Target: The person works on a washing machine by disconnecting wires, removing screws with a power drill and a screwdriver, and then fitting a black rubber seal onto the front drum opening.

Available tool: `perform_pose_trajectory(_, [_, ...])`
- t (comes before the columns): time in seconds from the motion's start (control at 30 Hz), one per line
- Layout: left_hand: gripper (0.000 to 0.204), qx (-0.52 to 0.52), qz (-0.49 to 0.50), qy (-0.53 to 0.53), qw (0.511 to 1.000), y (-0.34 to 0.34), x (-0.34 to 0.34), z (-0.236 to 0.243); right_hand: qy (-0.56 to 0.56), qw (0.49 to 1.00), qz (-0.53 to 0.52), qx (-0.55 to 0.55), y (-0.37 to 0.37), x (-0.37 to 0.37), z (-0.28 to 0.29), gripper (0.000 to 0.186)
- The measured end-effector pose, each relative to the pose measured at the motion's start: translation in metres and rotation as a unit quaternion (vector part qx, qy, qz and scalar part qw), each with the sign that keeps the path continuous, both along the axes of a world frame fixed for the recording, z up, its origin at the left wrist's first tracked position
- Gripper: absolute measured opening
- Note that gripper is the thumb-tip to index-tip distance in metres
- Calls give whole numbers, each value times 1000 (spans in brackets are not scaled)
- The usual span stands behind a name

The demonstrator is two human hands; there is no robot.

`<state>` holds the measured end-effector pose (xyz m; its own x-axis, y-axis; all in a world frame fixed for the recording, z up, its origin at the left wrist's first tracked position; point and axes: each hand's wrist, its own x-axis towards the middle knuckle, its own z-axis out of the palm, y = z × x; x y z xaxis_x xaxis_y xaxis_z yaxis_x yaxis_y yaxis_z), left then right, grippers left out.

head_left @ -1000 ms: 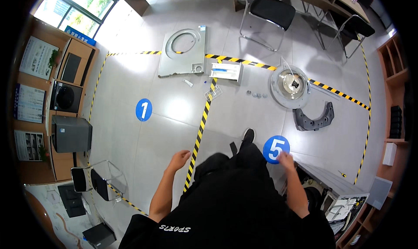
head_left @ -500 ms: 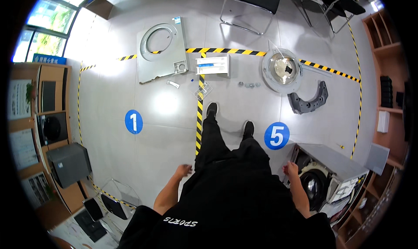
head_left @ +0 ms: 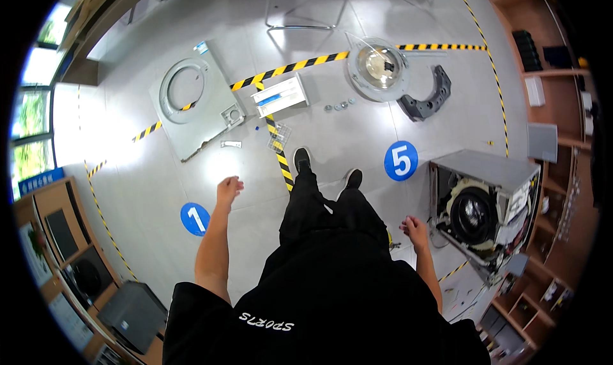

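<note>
My left hand [head_left: 229, 189] hangs over the floor at the left, its fingers loosely bent and holding nothing. Nearest to it lies a small pale bracket-like piece [head_left: 231, 144], beside a grey washing machine front panel [head_left: 216, 87] with a large round opening. At my right side, my right hand [head_left: 414, 230] is empty too, fingers half curled and apart. Close to its right stands an opened washing machine body [head_left: 485, 164] with its dark drum [head_left: 473, 214] showing. Neither hand touches anything.
Ahead lie a white detergent drawer [head_left: 281, 97], a clear divided tray [head_left: 280, 137], several small round parts [head_left: 340, 106], a round glass door [head_left: 378, 69] and a dark curved counterweight [head_left: 426, 101]. Chairs stand beyond; shelves [head_left: 511, 110] line the right. Striped tape [head_left: 287, 69] marks the floor.
My view has turned toward the right, and the floor parts appear shifted left. My left arm has swung forward and outward. The washing machine body shows more fully beside my right hand.
</note>
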<state>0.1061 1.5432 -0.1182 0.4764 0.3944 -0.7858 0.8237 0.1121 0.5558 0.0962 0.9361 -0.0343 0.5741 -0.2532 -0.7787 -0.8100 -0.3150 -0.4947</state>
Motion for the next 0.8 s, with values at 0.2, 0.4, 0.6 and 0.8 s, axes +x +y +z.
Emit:
perform_pose_trajectory(0.2, [30, -73, -177, 106, 976, -35, -36, -22, -14, 996, -80, 20, 19, -54, -2, 34])
perform_pose_trajectory(0.4, [29, -79, -254, 111, 958, -52, -38, -26, 66, 988, -139, 19, 13, -165, -39, 29])
perform_pose_trajectory(0.6, [25, -42, -265, 50, 962, -50, 6, -10, 75, 966, -241, 58, 29, -235, -72, 32])
perform_pose_trajectory(0.8, [23, -18, -333, 45, 942, -91, -6, -11, 9, 982, -187, 1, 36, -284, -81, 27])
